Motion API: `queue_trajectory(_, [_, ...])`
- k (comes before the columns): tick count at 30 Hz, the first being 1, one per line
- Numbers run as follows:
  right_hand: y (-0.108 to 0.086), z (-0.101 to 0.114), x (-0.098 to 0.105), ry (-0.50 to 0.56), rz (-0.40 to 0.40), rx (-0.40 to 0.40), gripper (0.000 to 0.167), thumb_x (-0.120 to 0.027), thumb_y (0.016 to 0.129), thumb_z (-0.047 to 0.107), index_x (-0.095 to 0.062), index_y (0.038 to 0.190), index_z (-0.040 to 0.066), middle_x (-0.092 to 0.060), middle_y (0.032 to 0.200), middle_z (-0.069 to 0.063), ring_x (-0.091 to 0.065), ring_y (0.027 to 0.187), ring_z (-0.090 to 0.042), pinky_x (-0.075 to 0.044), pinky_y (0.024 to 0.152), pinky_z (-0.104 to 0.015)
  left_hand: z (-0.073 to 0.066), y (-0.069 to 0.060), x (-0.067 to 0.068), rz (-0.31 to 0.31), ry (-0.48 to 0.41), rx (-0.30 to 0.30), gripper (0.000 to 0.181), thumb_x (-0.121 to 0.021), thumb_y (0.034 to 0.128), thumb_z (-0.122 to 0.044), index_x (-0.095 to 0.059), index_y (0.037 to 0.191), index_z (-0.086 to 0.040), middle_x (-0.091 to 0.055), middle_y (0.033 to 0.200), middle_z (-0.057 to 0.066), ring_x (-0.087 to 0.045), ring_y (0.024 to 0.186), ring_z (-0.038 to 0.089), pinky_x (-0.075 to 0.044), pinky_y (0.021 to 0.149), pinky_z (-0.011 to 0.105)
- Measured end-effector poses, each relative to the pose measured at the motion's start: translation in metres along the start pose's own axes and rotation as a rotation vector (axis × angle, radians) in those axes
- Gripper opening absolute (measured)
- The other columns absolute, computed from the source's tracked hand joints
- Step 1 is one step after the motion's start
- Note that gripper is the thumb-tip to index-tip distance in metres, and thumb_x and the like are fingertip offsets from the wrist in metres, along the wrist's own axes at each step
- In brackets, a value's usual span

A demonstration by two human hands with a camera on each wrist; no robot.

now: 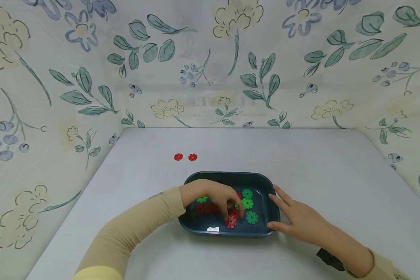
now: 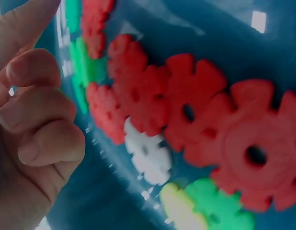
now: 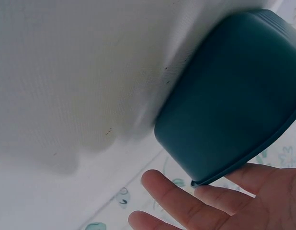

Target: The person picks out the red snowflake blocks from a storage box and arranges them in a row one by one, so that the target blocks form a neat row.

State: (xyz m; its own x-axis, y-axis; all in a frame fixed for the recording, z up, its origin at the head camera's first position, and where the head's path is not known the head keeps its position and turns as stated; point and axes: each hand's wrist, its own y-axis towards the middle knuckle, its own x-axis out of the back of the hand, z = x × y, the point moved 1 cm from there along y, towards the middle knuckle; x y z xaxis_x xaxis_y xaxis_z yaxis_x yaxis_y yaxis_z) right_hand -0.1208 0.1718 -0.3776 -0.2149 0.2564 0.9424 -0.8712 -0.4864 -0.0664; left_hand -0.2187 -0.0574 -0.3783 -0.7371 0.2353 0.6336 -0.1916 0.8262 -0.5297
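A dark blue-green oval tray (image 1: 210, 231) holds several notched, flower-shaped plastic discs. Inside it my left hand (image 1: 224, 198) reaches down, thumb and index finger apart, close to a red disc (image 1: 231, 222); whether the fingertips touch it is unclear. More red discs (image 2: 256, 153), a white disc (image 2: 147, 151) and a yellow disc (image 2: 184, 208) show beneath that hand in the left wrist view, where its other fingers bend loosely. Green discs (image 1: 251, 217) lie at the tray's right side. Against the right end of the tray, my right hand (image 1: 297, 217) rests straight, spread fingers on the rim.
Two red discs (image 1: 185, 157) lie side by side on the white table (image 1: 318, 163), beyond the tray. A floral-patterned cloth (image 1: 203, 58) hangs behind and along the sides of the table. A black band (image 1: 330, 259) is by the right wrist.
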Motion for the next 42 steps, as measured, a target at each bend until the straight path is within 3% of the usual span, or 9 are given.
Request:
queue_trajectory(7, [-0.0004,0.0007,-0.0001,0.006,0.003,0.012,0.082,-0.052,0.082,0.06,-0.038,0.137,0.001,-0.022,0.149,-0.018,-0.058,0.105,-0.033,-0.049,0.078,-0.045,0.0043,0.0092,-0.01,0.069,0.025,-0.011,0.032,-0.069,0.0799,-0.006,-0.066,0.109,-0.019,-0.049,0.079,-0.005,-0.042,0.066,0.005,-0.036,0.059,0.015])
queue_trajectory(19, [0.0,0.0018,0.002,0.006,0.011,0.005,0.081,-0.054,0.082,0.058,-0.037,0.138,0.002,-0.022,0.149,-0.018,-0.057,0.107,-0.033,-0.049,0.079,-0.047,0.005,0.01,-0.0104,0.058,0.094,0.027,0.026,-0.071,0.079,-0.008,-0.064,0.102,-0.018,-0.052,0.084,-0.005,-0.044,0.07,0.006,-0.038,0.06,0.016])
queue_trajectory(24, [-0.0006,0.0015,0.0022,0.007,0.016,0.005,0.081,-0.055,0.081,0.058,-0.037,0.138,0.002,-0.022,0.149,-0.019,-0.057,0.107,-0.033,-0.049,0.079,-0.047,0.0047,0.0099,-0.0106,0.019,0.119,0.049,0.025,-0.073,0.0774,-0.011,-0.063,0.099,-0.018,-0.053,0.084,-0.005,-0.046,0.073,0.006,-0.041,0.061,0.016])
queue_trajectory(31, [-0.0007,0.001,0.002,0.005,0.013,0.012,0.081,-0.054,0.082,0.057,-0.037,0.138,0.002,-0.022,0.149,-0.019,-0.059,0.102,-0.031,-0.05,0.076,-0.045,0.0044,0.0101,-0.0096,-0.09,0.16,0.059,0.022,-0.074,0.0761,-0.014,-0.062,0.094,-0.017,-0.055,0.084,-0.007,-0.048,0.074,0.006,-0.042,0.063,0.015])
queue_trajectory(42, [0.0,0.0008,0.0008,0.0,0.006,0.014,0.079,-0.055,0.082,0.056,-0.038,0.137,0.002,-0.022,0.149,-0.018,-0.058,0.103,-0.032,-0.049,0.077,-0.046,0.0086,0.0104,-0.0072,-0.211,-0.011,0.037,0.012,-0.074,0.0764,-0.016,-0.062,0.077,-0.014,-0.055,0.067,-0.007,-0.047,0.061,0.004,-0.041,0.056,0.015])
